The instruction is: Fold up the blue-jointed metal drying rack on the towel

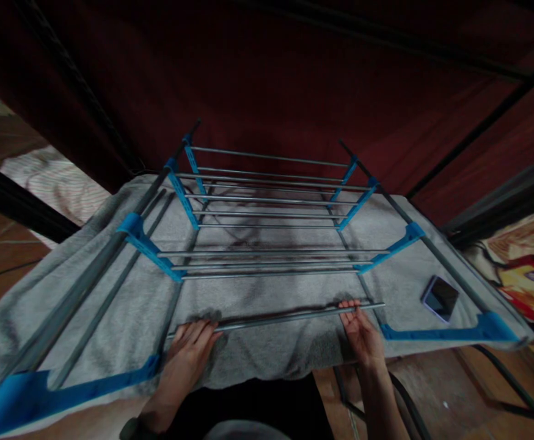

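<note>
A thin grey metal rod (276,319) lies crosswise in front of me, just above the grey cloth. My left hand (192,348) is closed over its left part, palm down. Near the rod's right end, my right hand (362,336) holds it with the palm turned up and the fingers curled at it. Beyond stands a partly built rack (276,200) of grey tubes and blue plastic brackets, with several rods across it. Its nearest left bracket (97,386) and nearest right bracket (450,334) have no rod between them.
A phone (440,298) lies on the grey cloth (258,290) at the right. Loose tubes (106,299) lie along the left side. Dark red fabric (267,79) hangs behind the table. A red and yellow packet (533,287) sits at the far right.
</note>
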Action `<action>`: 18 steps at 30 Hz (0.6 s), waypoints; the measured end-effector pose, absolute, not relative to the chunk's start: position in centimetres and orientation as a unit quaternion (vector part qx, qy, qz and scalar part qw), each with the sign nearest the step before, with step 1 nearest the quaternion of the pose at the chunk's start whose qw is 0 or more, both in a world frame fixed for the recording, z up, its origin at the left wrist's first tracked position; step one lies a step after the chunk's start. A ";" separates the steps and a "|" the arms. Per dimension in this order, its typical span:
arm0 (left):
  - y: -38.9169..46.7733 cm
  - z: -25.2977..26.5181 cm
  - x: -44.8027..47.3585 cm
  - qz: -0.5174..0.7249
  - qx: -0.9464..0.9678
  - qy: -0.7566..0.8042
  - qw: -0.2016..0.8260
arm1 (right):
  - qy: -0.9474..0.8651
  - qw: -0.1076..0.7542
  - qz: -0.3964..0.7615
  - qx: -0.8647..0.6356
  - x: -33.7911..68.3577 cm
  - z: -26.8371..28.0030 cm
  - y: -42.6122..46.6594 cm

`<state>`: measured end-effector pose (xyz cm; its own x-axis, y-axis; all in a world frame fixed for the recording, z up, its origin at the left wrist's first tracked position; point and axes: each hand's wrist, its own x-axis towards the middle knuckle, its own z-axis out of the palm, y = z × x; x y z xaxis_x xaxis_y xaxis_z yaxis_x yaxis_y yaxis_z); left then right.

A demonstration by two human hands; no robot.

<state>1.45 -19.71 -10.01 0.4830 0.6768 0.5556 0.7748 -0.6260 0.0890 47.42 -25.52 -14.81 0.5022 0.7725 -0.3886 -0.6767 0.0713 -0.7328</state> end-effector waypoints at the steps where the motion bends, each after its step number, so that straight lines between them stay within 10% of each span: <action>1: -19.6 -10.0 1.5 -0.281 -0.857 -0.422 0.088 | -0.055 0.730 0.494 -0.468 47.3 -14.8 -25.5; 18: -19.5 -10.0 1.4 -0.280 -0.861 -0.416 0.081 | -0.045 0.745 0.485 -0.456 47.0 -15.3 -25.0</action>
